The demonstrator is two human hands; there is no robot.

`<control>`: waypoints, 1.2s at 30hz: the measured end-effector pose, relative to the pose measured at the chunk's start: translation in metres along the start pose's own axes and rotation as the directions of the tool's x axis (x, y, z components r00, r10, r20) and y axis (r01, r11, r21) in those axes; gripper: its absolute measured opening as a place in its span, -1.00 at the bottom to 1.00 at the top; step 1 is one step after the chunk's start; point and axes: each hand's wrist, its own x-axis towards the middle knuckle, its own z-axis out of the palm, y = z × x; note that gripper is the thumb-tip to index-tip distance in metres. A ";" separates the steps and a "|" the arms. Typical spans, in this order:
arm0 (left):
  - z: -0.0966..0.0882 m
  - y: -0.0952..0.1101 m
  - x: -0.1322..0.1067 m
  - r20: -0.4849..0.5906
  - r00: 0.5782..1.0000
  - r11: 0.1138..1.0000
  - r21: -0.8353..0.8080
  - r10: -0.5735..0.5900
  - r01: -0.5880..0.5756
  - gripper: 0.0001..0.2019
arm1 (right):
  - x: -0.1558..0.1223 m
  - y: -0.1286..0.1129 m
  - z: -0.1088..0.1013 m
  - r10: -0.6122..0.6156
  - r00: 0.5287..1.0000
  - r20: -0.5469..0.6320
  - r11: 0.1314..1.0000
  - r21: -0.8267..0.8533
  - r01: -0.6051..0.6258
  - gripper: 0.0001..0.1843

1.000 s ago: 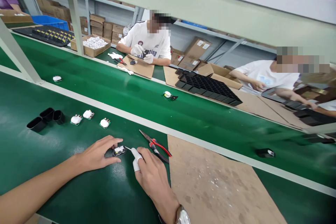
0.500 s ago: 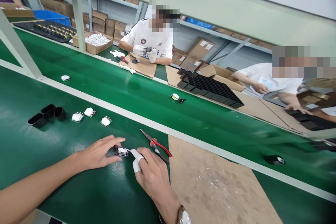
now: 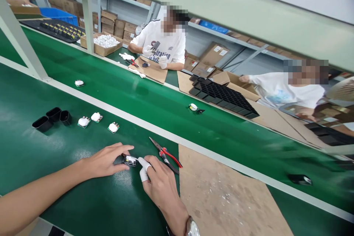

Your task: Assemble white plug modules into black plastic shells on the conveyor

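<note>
My left hand [image 3: 103,161] pinches a small black charger part [image 3: 129,160] with a circuit board inside, flat on the green mat. My right hand [image 3: 159,184], its forefinger in a white finger cot, touches the same part from the right with a thin pin or wire at its tip. Red-handled pliers [image 3: 166,154] lie just beyond my right hand. Three white circuit modules [image 3: 97,117] and three black shells [image 3: 52,117] sit further left on the mat.
A cardboard sheet [image 3: 229,199] lies to the right. The moving belt [image 3: 155,103] beyond carries small parts [image 3: 194,108]. Across it two people work, beside a black tray [image 3: 221,95] and a box of white parts [image 3: 103,44].
My hands stay on the part. The pieces on the belt have drifted to the right. The person opposite has raised a part in a gloved hand.
</note>
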 end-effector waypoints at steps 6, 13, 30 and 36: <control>0.001 -0.001 0.000 0.005 1.000 1.000 -0.009 0.011 -0.011 -0.38 | 0.004 0.000 0.007 -0.024 1.000 -0.014 0.995 0.098 0.026 -0.65; 0.002 0.003 0.000 0.005 1.000 1.000 -0.011 -0.018 0.018 -0.39 | 0.012 -0.002 -0.002 -0.117 0.987 0.111 0.993 0.006 0.117 -0.68; 0.002 0.003 0.001 0.046 0.997 0.998 0.008 -0.058 0.058 -0.41 | 0.011 0.002 -0.006 -0.038 0.993 0.114 0.996 0.088 0.028 -0.64; 0.001 0.005 0.001 0.075 0.994 0.997 -0.001 -0.083 0.083 -0.42 | 0.006 0.001 -0.005 -0.030 0.997 0.070 0.995 0.098 0.023 -0.69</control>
